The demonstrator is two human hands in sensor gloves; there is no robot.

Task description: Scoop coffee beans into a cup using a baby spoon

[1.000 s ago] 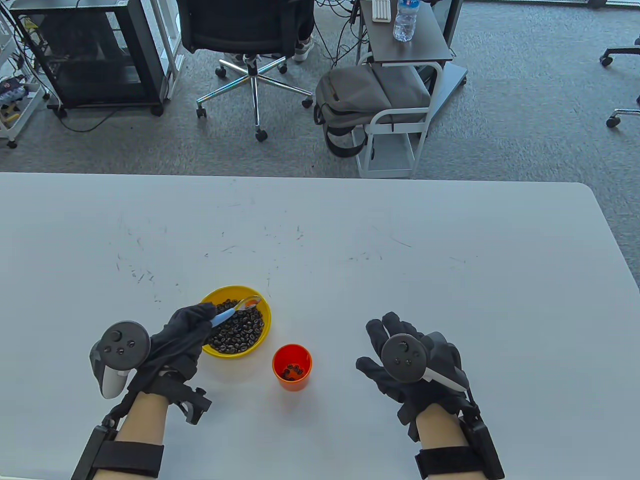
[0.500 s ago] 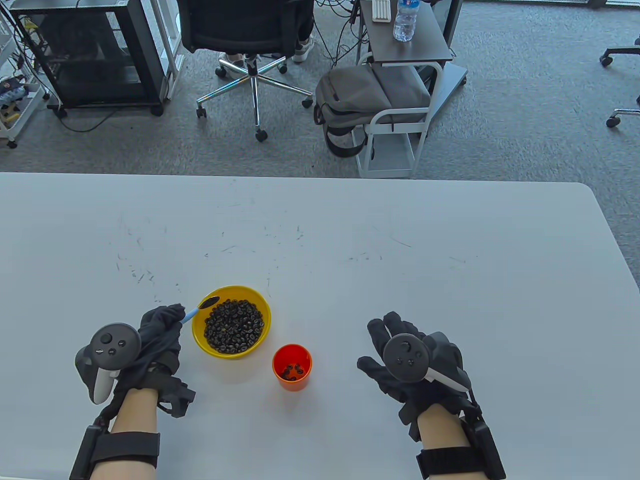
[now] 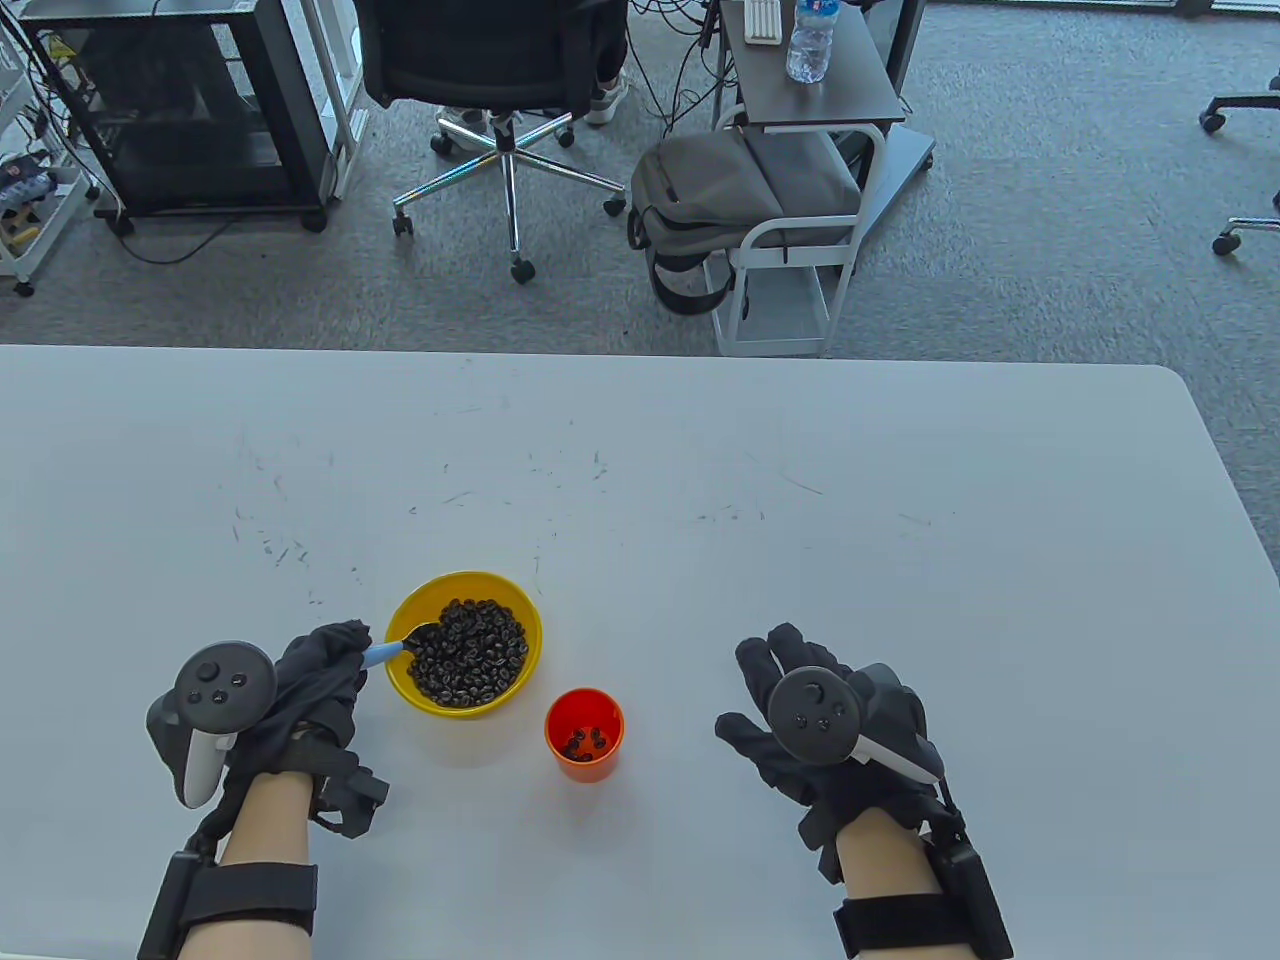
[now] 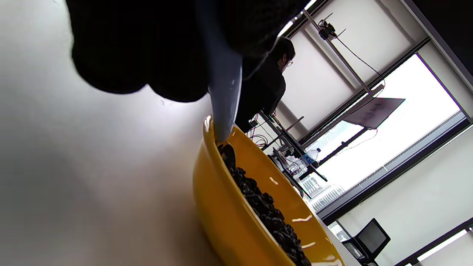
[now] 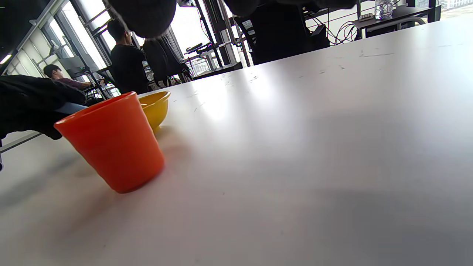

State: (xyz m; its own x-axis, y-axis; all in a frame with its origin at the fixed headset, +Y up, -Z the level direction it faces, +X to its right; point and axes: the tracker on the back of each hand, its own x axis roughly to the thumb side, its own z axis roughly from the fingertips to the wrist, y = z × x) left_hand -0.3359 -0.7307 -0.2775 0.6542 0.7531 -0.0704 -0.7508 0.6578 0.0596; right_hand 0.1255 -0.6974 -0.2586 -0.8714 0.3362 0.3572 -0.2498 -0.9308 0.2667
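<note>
Table view shows the left hand (image 3: 315, 675) at the left side of the yellow bowl (image 3: 400, 680), with its fingers curled tight around the blue handle of the baby spoon (image 3: 385, 653). The spoon goes over the bowl's left rim, and its tip is down among the coffee beans (image 3: 470, 650) that fill the bowl. In the left wrist view the dark fingers (image 4: 155, 55) wrap the pale handle, and the spoon (image 4: 223, 107) slants down over the yellow rim into the beans (image 4: 266, 210). The orange cup (image 3: 584, 735) stands upright just to the right of the bowl and a bit closer to the person, not touching it. A few beans lie at the bottom of the cup. The right hand (image 3: 815, 715) is well off to the right of the cup, palm down on the white table (image 3: 900, 500), with its fingers spread out and holding nothing. The right wrist view looks low across the table and shows the cup (image 5: 111, 144) from the side, with the bowl (image 5: 155, 107) behind it. A black tracker sits on the back of each hand.
</note>
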